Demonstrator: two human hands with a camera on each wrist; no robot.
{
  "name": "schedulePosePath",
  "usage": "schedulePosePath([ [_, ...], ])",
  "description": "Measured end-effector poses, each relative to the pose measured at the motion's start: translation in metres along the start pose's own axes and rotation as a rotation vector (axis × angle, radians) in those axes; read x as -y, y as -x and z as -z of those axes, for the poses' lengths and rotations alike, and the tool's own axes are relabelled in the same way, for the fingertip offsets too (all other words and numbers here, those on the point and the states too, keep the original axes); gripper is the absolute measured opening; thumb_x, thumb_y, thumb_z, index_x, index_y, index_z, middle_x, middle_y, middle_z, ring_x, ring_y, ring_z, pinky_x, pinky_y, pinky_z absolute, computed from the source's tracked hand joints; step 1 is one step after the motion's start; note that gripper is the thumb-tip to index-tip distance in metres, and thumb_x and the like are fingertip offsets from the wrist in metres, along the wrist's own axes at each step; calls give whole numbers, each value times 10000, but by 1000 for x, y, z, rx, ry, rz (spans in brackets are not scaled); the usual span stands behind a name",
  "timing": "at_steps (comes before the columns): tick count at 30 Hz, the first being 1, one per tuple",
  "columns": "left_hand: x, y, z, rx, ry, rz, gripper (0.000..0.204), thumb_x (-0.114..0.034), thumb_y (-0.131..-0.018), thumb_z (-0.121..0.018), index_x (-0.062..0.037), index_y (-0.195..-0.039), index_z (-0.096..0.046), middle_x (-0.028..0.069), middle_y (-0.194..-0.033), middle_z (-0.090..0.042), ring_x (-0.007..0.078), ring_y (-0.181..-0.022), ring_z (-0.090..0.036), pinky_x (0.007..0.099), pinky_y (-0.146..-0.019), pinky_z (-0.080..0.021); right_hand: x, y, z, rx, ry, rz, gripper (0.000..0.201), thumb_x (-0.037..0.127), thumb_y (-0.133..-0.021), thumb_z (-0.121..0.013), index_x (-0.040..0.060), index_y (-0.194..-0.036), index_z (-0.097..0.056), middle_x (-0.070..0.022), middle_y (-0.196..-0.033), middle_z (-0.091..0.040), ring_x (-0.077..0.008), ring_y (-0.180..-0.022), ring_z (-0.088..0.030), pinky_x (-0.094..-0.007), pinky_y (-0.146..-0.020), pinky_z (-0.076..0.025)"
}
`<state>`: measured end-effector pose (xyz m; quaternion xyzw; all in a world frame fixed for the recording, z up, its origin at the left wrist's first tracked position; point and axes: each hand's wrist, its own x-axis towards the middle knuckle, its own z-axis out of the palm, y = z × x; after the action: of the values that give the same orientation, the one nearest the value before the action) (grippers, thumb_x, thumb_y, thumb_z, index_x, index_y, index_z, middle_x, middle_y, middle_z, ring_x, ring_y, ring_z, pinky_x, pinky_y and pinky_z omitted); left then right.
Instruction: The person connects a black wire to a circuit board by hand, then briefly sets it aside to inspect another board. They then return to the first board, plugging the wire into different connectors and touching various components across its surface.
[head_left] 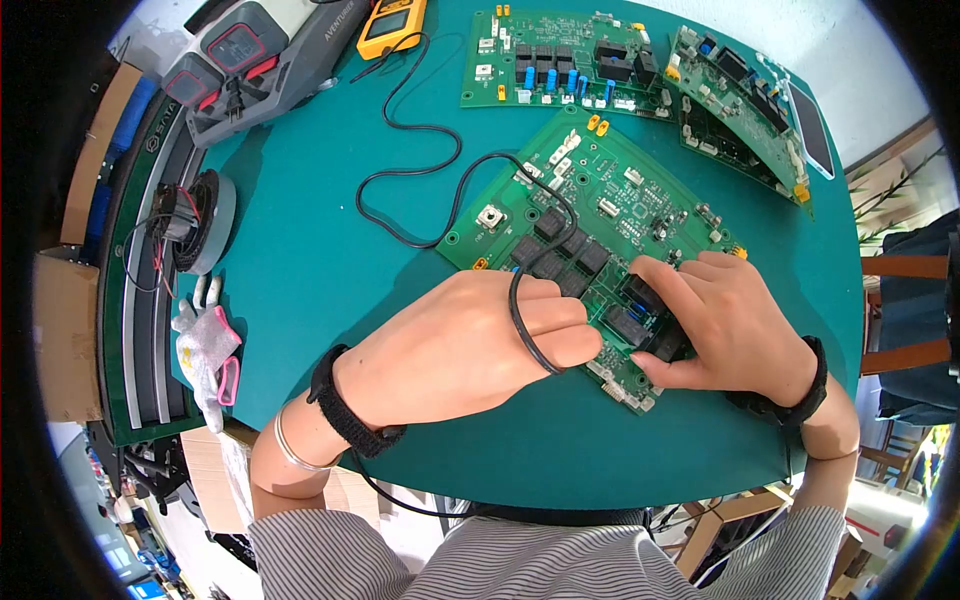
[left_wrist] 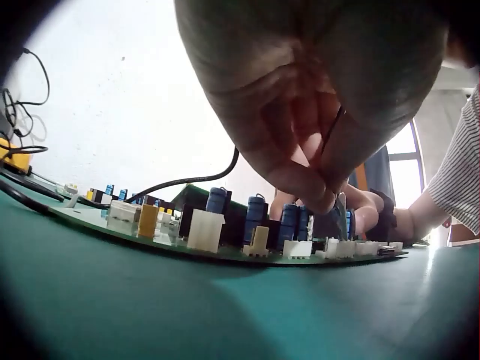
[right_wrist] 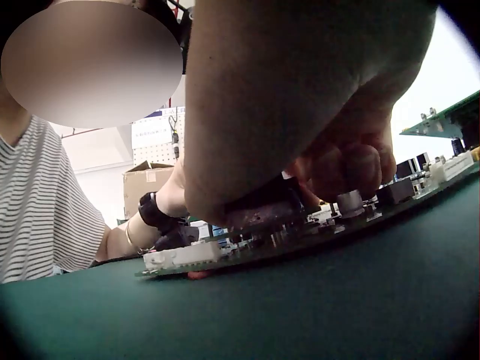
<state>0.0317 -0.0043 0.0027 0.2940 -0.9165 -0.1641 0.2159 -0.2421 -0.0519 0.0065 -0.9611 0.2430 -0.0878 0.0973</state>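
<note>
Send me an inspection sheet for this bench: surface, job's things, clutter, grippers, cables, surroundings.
Surface: green tabletop, curved near edge.
Job's things: circuit board lying on the tabletop under both hands; yellow meter at the far side.
Clutter: spare board behind, others stacked to its right; glove and round wired device at left.
Grippers: left hand pinches the black lead, tip unclear; right hand grips the circuit board around dark components.
Cables: black lead winds across the tabletop and over the circuit board.
Surroundings: cardboard box left, wooden chair right.
</note>
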Motion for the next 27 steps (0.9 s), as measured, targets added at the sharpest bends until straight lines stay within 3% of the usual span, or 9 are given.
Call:
schedulePosePath([
  [4, -2, 0, 0, -13, 0, -20, 315, -18, -722, -765, -96, -1024, -727, 30, -954, -695, 239, -813, -699, 375, -649, -552, 0, 0, 0, -15, -1, 5, 649, 410, -802, -792, -13, -1241, -569, -95, -724, -592, -291, -705, -639, -404, -673, -496],
  [6, -5, 1, 0, -314, -79, -163, 343, -4, -704, -769, -93, -1034, -734, 28, -948, -702, 221, -762, -696, 361, -622, -545, -1, 0, -1, -18, -8, 9, 650, 414, -803, -792, -12, -1241, -569, -97, -726, -594, -294, -706, -638, -406, -673, -495],
  [10, -5, 4, 15, -603, -66, -124, 211, 74, -860, -681, -55, -1024, -710, 109, -941, -693, 210, -641, -641, 341, -576, -515, -3, 2, -4, -16, -63, -15, 683, 394, -755, -824, 19, -1271, -580, -103, -741, -574, -326, -675, -589, -431, -641, -448],
  [11, -4, 7, 21, -577, -85, -109, 133, 59, -942, -627, -22, -1038, -671, 142, -962, -674, 208, -680, -629, 325, -603, -509, -3, 1, -3, -18, -59, -14, 683, 394, -755, -824, 19, -1271, -580, -103, -741, -574, -326, -675, -589, -431, -641, -448],
  [12, -2, 6, 19, -580, -89, -112, 133, 59, -942, -627, -22, -1038, -671, 142, -962, -674, 208, -680, -629, 325, -603, -509, -2, 0, -1, -28, -70, -19, 674, 393, -774, -818, 16, -1272, -564, -105, -732, -584, -327, -691, -610, -430, -653, -468],
  [14, 2, 7, 11, -846, -20, -21, 293, 136, -809, -707, -64, -1022, -732, 94, -955, -727, 223, -718, -660, 322, -629, -529, 0, -1, 1, -41, -81, -16, 665, 392, -793, -811, 13, -1273, -548, -108, -724, -594, -328, -706, -631, -428, -666, -488],
  [15, 1, 7, 13, -855, -26, 14, 216, 100, -880, -694, -56, -1028, -715, 97, -945, -726, 217, -757, -668, 309, -667, -534, 0, -1, 2, -29, -116, -45, 674, 372, -793, -816, 26, -1300, -538, -107, -717, -593, -332, -695, -628, -431, -656, -486],
  [24, 11, 9, 5, -1054, -30, 97, 171, 86, -892, -699, -19, -1026, -699, 119, -928, -722, 203, -777, -677, 305, -678, -545, 6, 2, 1, -21, -150, -42, 698, 295, -804, -808, 90, -1400, -510, -92, -665, -612, -317, -605, -627, -424, -566, -474],
  [27, 13, 10, 3, -1160, 164, 65, 159, 85, -920, -678, -9, -1048, -664, 126, -946, -715, 180, -777, -660, 290, -678, -547, 17, 2, 4, 13, -72, -139, 625, 304, -842, -772, 70, -1364, -519, -89, -621, -596, -320, -561, -616, -427, -541, -468],
])
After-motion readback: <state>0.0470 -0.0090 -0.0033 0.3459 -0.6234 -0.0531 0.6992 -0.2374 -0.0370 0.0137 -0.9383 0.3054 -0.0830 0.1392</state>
